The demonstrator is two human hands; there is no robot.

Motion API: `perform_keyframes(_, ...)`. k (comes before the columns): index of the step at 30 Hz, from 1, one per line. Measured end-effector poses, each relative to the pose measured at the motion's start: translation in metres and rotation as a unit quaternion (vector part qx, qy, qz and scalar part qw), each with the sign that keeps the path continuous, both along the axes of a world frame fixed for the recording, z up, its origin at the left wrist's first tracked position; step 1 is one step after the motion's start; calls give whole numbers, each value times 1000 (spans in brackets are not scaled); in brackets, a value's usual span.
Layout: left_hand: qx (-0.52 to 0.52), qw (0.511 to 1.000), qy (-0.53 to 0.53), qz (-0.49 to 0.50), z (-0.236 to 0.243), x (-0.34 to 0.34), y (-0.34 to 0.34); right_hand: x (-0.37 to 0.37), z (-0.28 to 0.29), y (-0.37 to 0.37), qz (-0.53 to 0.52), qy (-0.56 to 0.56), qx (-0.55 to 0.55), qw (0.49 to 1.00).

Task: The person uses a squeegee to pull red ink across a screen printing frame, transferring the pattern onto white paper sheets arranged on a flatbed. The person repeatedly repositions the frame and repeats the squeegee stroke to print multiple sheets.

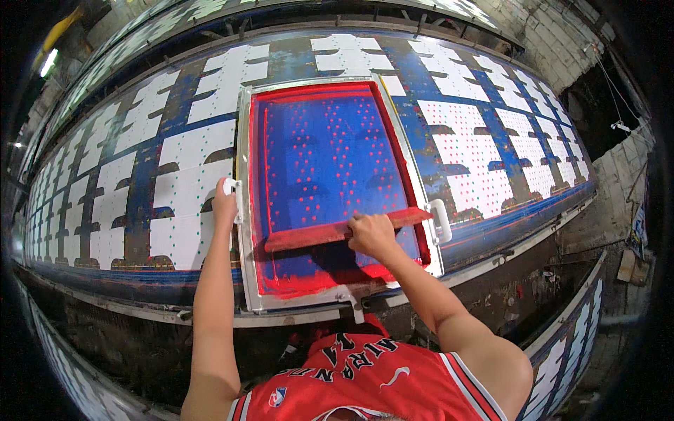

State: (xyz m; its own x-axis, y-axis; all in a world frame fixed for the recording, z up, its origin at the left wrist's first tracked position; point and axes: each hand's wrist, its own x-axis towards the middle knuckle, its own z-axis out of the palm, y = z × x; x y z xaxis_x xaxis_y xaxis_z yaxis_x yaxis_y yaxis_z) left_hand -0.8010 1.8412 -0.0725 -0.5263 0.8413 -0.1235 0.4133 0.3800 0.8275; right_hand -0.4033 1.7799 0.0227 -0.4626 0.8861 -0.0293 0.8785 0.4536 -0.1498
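A screen-printing frame [246,147] with a pale metal rim lies flat on the long table, its blue mesh [330,133] dotted in red. Red ink lines the inner edges. My left hand [225,203] is closed round the white handle [230,186] on the frame's left side. My right hand [372,233] grips a long red-stained squeegee [302,237], which lies across the lower part of the mesh, slightly tilted up to the right. Another white handle [441,221] on the frame's right side is untouched.
White cut fabric pieces [200,158] with green dots lie in rows to the left. On the right, nearer pieces [472,158] carry red and green dots. A metal rail [491,264] edges the table on my side. Further printing tables stand beyond and behind; a block wall [547,42] is at far right.
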Motion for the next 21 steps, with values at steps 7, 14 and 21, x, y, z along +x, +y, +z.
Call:
perform_keyframes(7,-25,1000,-6,4,11,3,13,12,6,-115,-17,-2,-37,999)
perform_keyframes(14,-12,1000,0,-1,1,-1,13,30,16,-143,68,39,-51,996)
perform_keyframes(21,-10,1000,-10,4,1,0,12,107,38,-102,-15,336,-214,917)
